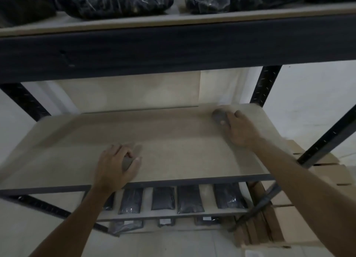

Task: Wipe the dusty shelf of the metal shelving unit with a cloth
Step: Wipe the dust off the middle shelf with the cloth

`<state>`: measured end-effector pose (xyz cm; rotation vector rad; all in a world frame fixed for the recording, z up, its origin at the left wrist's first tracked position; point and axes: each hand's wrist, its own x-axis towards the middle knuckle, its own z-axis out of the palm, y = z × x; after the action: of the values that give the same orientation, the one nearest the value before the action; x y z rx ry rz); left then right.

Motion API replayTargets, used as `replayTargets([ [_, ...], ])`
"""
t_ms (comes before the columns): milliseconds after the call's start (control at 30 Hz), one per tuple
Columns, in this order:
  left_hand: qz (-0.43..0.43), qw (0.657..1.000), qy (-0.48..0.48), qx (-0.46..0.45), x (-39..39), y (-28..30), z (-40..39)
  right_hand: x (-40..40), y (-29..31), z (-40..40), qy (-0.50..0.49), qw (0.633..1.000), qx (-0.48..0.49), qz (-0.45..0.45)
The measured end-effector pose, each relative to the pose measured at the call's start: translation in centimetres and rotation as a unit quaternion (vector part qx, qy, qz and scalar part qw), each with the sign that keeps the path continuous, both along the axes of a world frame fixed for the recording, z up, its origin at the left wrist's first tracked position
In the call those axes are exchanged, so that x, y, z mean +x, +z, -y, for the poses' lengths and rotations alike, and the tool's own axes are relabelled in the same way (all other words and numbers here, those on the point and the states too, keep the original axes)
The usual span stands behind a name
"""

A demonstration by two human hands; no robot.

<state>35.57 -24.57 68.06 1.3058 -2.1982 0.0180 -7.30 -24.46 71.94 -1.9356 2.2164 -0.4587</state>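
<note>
Shelf board [163, 141] of the metal shelving unit [173, 51] lay pale and bare across the middle of my view, its front edge toward me. I had my right hand [238, 129] near the back right corner, fingers curled down over a dark grey cloth [218, 117] pressed flat to the board; the cloth was blurred. My left hand [115, 166] rested close to the front edge, left of centre, palm down, with something grey [127, 162] showing under the fingers. I could not tell whether that was a second cloth or shadow, nor whether the hand gripped it. Black plastic-wrapped bundles [119, 0] sat on the shelf above. Dark flat packets [163, 198] stood in a row on the shelf below. Cardboard boxes [300, 218] were stacked beside the unit's right post.
</note>
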Motion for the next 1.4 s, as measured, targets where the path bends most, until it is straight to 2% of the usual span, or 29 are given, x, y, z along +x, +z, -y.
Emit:
replayTargets([
  [100,0.021,1.0,0.023,-0.005,-0.1,0.0,-0.2,5.2,-0.2,-3.0,0.119,0.992,-0.015,-0.044],
  [167,0.028,0.999,0.027,-0.009,0.0,0.0,-0.4,6.9,0.2,-3.5,0.191,0.981,0.005,-0.029],
  [233,0.027,0.999,0.027,-0.002,-0.1,0.4,-0.6,6.1,1.4,-2.0,0.215,0.976,0.023,0.008],
  [300,0.021,0.999,0.025,0.01,0.0,0.7,-0.7,3.3,2.6,1.2,0.172,0.985,0.008,0.024],
  [367,0.014,1.0,0.017,0.018,0.3,0.5,-0.9,-0.4,3.3,4.7,0.079,0.997,-0.016,0.013],
  [433,0.013,1.0,0.009,0.025,0.8,0.2,-0.9,-2.9,2.6,7.1,0.003,1.0,0.0,0.001],
  [567,-0.012,1.0,0.009,0.015,0.8,-0.1,-0.9,-2.1,-0.4,7.5,-0.003,0.999,0.023,-0.029],
  [667,-0.02,1.0,0.006,0.009,0.6,-0.1,-0.8,1.3,-0.8,5.2,0.08,0.996,0.008,-0.028],
  [800,-0.028,0.999,0.006,0.016,0.6,-0.1,-0.6,6.9,-0.5,0.2,0.243,0.968,-0.013,-0.054],
  [967,-0.034,0.999,0.013,0.019,0.7,-0.2,-0.7,6.2,2.1,1.8,0.367,0.93,0.015,0.022],
  [1033,-0.035,0.999,0.013,0.018,0.8,-0.3,-0.6,4.1,3.1,5.4,0.332,0.942,-0.026,0.032],
  [1100,-0.035,0.999,0.011,0.015,0.8,-0.4,-0.5,1.8,3.3,9.4,0.215,0.976,-0.046,0.001],
  [1167,-0.035,0.999,0.014,0.015,0.8,-0.5,-0.5,1.0,2.5,11.7,0.152,0.987,-0.043,-0.013],
  [1267,-0.034,0.999,0.016,0.012,0.8,-0.5,-0.5,2.7,-0.1,11.8,0.158,0.987,-0.003,-0.029],
  [1400,-0.034,0.999,0.009,0.02,1.0,-0.7,-0.3,5.3,-1.0,8.4,0.227,0.973,-0.03,-0.027],
])
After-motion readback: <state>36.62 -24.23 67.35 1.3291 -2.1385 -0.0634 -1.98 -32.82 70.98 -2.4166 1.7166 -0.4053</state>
